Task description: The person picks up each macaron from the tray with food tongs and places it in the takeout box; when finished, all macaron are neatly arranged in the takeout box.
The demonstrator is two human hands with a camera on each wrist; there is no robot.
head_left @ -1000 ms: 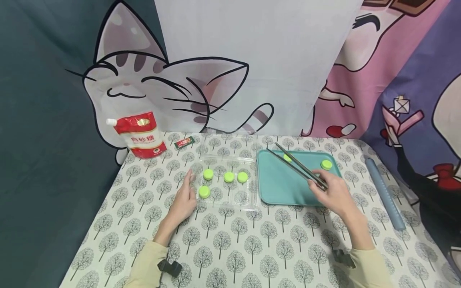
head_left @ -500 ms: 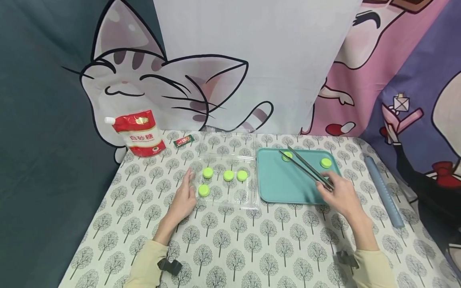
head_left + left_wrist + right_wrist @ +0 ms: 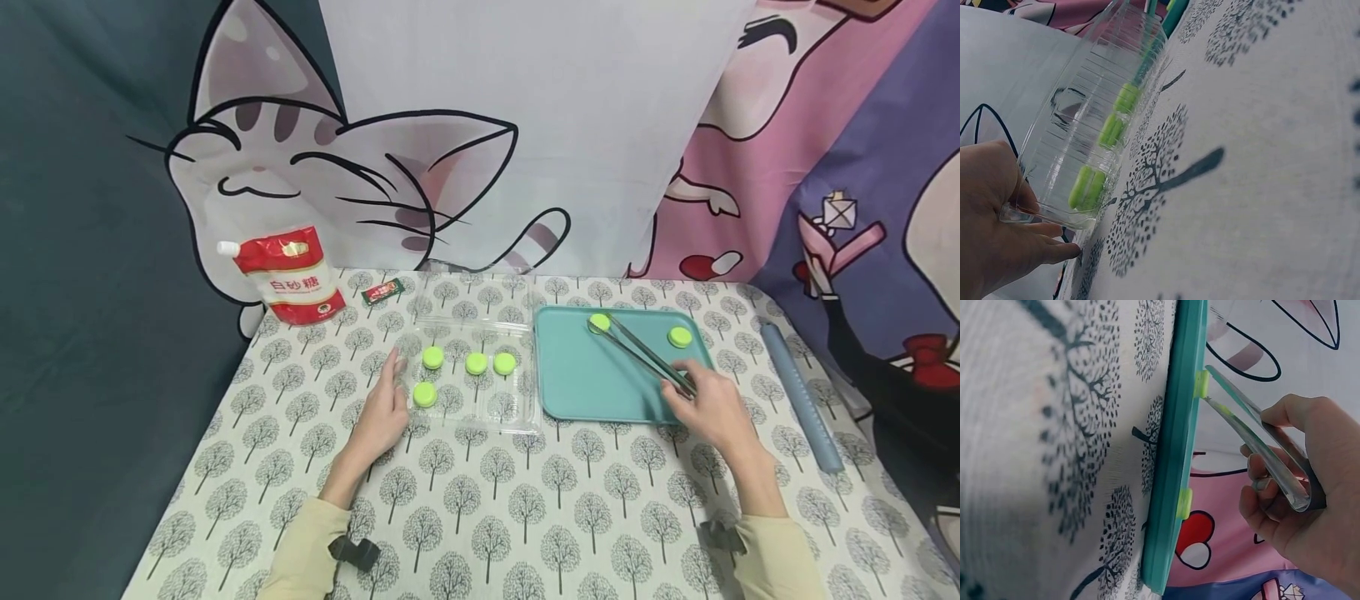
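My right hand (image 3: 708,406) grips metal tongs (image 3: 651,358) near their bent end. The tong tips straddle a bright green macaron (image 3: 599,322) at the back of the teal tray (image 3: 570,400); in the right wrist view one tip reaches either side of that macaron (image 3: 1201,384). A second macaron (image 3: 679,337) lies at the tray's back right. On the left, my left hand (image 3: 380,417) pinches the edge of an open clear plastic box (image 3: 1054,215). Several green macarons (image 3: 476,364) sit in the box, spread over its base.
A red and white pouch with a white cap (image 3: 292,279) stands at the back left. Near it lies a small green and red packet (image 3: 382,292). Right of the tray is a blue-grey rod (image 3: 802,398). The box's lid (image 3: 474,297) is folded back.
The tongs have shifted right and come down from above the tray, so their tips now flank the back macaron. My left hand keeps its hold on the box.
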